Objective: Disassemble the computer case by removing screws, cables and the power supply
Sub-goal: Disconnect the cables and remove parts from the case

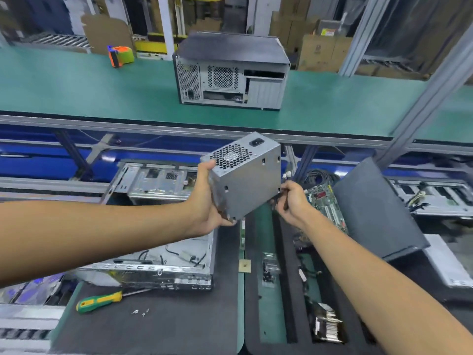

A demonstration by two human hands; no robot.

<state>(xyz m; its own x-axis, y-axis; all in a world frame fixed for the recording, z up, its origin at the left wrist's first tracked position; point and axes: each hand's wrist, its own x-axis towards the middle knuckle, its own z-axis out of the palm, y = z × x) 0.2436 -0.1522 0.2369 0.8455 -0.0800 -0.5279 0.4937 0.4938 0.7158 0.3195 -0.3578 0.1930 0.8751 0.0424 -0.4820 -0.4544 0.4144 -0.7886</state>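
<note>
Left hand (210, 201): grips the power supply (245, 175) at its lower left corner, thumb up the side by the fan grille, fingers curled beneath.
Right hand (291, 199): fingers closed on a dark bundle at the unit's lower right corner; it looks like the supply's own cables, though blur hides the detail.
Power supply: held in the air, tilted, well above the opened case (163, 260) lying on the dark mat (153, 329).
Step in hand: by my reckoning the supply is already out of the case, and both hands are gathering it with its leads.
Screwdriver (102, 301): on the mat near the case, with loose screws (140, 312) just beside it.
Another case (230, 73): standing on the green conveyor (76, 85) beyond.
Next move: probably setting the unit aside, which calls for keeping the leads clear of the case edge and the circuit board (327, 206) behind the right hand.
</note>
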